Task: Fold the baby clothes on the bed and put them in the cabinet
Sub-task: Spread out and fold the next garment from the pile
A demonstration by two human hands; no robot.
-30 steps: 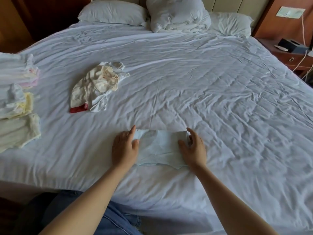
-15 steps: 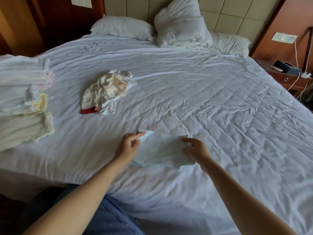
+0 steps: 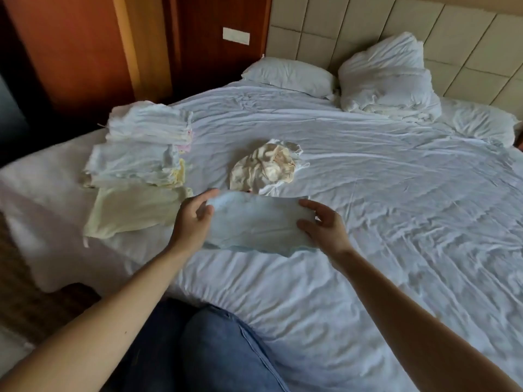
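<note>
A folded pale blue baby garment (image 3: 254, 222) hangs just above the white bed sheet (image 3: 396, 210). My left hand (image 3: 194, 219) grips its left end and my right hand (image 3: 322, 224) holds its right end, thumb on top. To the left lie folded baby clothes: a pale yellow piece (image 3: 133, 213), a white and yellow pile (image 3: 133, 165) behind it, and a white pile (image 3: 150, 128) furthest back. A crumpled cream garment (image 3: 266, 168) with white ties lies unfolded just beyond the blue one.
Two pillows (image 3: 288, 76) (image 3: 481, 123) and a bundled white duvet (image 3: 387, 80) sit at the padded headboard. Wooden panels (image 3: 85, 52) stand left of the bed. My jeans-clad knee (image 3: 226, 349) is against the near bed edge.
Both hands have taken hold of the folded blue garment and lifted it off the sheet, carrying it left toward the folded piles. My head has turned left.
</note>
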